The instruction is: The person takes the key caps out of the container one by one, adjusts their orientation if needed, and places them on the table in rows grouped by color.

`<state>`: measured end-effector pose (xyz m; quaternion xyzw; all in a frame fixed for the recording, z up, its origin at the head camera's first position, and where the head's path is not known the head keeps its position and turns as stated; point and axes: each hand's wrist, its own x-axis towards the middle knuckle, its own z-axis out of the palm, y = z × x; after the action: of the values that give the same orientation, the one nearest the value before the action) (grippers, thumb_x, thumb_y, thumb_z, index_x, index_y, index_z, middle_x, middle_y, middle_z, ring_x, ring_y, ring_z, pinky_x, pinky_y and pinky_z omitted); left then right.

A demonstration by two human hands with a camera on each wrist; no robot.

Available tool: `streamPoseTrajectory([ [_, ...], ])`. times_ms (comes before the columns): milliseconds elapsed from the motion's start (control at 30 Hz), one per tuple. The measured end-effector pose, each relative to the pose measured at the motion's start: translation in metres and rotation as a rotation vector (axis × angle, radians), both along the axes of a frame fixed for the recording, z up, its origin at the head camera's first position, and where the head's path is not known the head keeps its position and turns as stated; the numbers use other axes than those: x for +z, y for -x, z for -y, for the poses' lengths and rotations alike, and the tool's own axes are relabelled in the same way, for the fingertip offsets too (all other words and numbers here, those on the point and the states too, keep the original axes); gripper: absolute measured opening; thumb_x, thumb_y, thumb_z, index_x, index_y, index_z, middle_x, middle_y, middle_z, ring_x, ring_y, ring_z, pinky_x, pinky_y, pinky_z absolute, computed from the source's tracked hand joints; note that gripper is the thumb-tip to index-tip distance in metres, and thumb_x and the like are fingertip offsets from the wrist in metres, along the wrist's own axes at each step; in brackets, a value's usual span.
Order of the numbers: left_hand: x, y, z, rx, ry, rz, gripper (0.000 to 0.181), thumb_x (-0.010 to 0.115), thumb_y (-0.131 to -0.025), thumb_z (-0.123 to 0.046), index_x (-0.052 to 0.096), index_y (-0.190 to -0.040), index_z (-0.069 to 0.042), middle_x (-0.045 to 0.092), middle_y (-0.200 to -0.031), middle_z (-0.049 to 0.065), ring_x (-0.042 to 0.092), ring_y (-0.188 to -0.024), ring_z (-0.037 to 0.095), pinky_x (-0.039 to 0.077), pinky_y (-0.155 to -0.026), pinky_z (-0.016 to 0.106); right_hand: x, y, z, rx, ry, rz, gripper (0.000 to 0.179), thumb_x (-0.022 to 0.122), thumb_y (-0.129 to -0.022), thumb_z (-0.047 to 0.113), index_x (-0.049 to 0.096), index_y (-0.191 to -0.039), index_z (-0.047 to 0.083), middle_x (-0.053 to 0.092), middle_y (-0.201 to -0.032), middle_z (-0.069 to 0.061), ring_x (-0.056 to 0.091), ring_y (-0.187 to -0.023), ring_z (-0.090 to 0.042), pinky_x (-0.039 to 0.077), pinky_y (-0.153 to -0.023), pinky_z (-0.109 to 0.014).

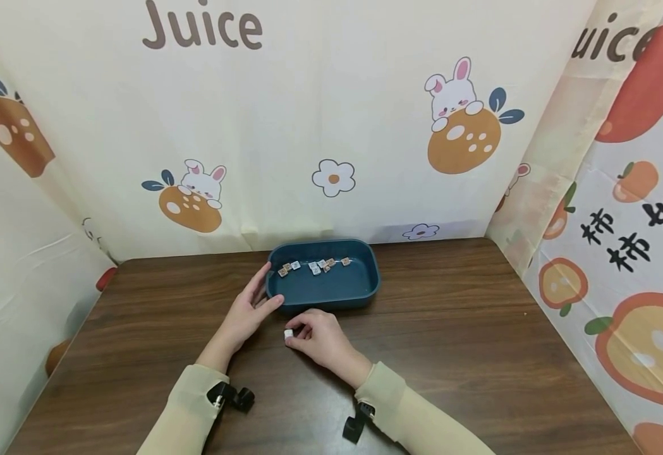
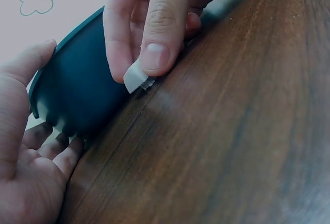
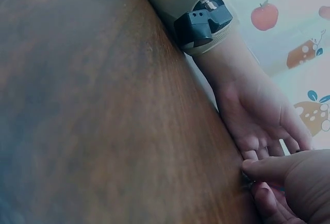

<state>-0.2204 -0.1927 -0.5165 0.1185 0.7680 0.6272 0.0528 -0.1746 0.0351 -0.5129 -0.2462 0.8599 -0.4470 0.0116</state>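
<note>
A dark teal rectangular tray (image 1: 322,292) stands against the back of the wooden table. My left hand (image 1: 246,316) holds its near left corner, with the thumb at the rim and the fingers along the outer left side. Just in front of the tray, my right hand (image 1: 321,338) pinches a small white block (image 1: 288,333) between thumb and fingertips. Seen from the left wrist, that block (image 2: 135,77) sits low, close over the tabletop. Several small white and brown marked blocks (image 1: 315,268) lie inside the tray, mostly toward its far side. In the right wrist view the fingers hide the pinched block.
The brown wooden table (image 1: 450,354) extends around both arms. A printed curtain (image 1: 285,114) hangs right behind the tray, and more printed cloth (image 1: 621,253) encloses the sides. Each sleeve carries a small black camera, one at the left cuff (image 1: 231,397) and one at the right (image 1: 358,422).
</note>
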Motion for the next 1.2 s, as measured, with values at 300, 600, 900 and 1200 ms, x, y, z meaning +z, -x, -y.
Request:
streamPoseTrajectory([
  [300, 0.0013, 0.0013, -0.0019, -0.013, 0.009, -0.013, 0.082, 0.071, -0.110, -0.026, 0.023, -0.176, -0.024, 0.022, -0.181, 0.015, 0.031, -0.162, 0.041, 0.034, -0.126, 0.053, -0.0023, 0.0013, -0.0028, -0.003, 0.017, -0.015, 0.018, 0.092, -0.091, 0.014, 0.083, -0.106, 0.011, 0.072, -0.097, 0.000, 0.065, -0.078, 0.001, 0.058, -0.071, -0.017],
  [600, 0.0033, 0.0013, -0.0015, -0.009, -0.002, -0.011, 0.080, 0.071, -0.110, -0.024, 0.025, -0.176, -0.026, 0.022, -0.181, 0.012, 0.032, -0.162, 0.040, 0.035, -0.126, 0.051, -0.0020, 0.0033, -0.0002, -0.005, 0.017, -0.020, 0.017, 0.092, -0.091, 0.015, 0.084, -0.106, 0.012, 0.073, -0.099, 0.000, 0.065, -0.078, 0.002, 0.058, -0.073, -0.016],
  [900, 0.0058, -0.0004, -0.0008, 0.005, 0.012, 0.010, 0.079, 0.069, -0.111, -0.020, 0.025, -0.176, -0.026, 0.020, -0.182, 0.010, 0.031, -0.163, 0.040, 0.036, -0.125, 0.048, -0.0014, 0.0033, 0.0010, -0.007, 0.030, 0.001, 0.021, 0.093, -0.090, 0.016, 0.083, -0.108, 0.010, 0.073, -0.101, -0.002, 0.065, -0.077, 0.002, 0.058, -0.072, -0.017],
  [1200, 0.0008, -0.0003, -0.0022, 0.006, 0.012, 0.016, 0.077, 0.068, -0.111, -0.019, 0.026, -0.175, -0.027, 0.019, -0.182, 0.009, 0.030, -0.163, 0.039, 0.035, -0.125, 0.047, 0.0066, -0.0012, -0.0076, 0.010, 0.011, 0.034, 0.026, 0.093, -0.091, 0.021, 0.082, -0.113, 0.012, 0.073, -0.103, -0.001, 0.066, -0.077, 0.001, 0.058, -0.073, -0.018],
])
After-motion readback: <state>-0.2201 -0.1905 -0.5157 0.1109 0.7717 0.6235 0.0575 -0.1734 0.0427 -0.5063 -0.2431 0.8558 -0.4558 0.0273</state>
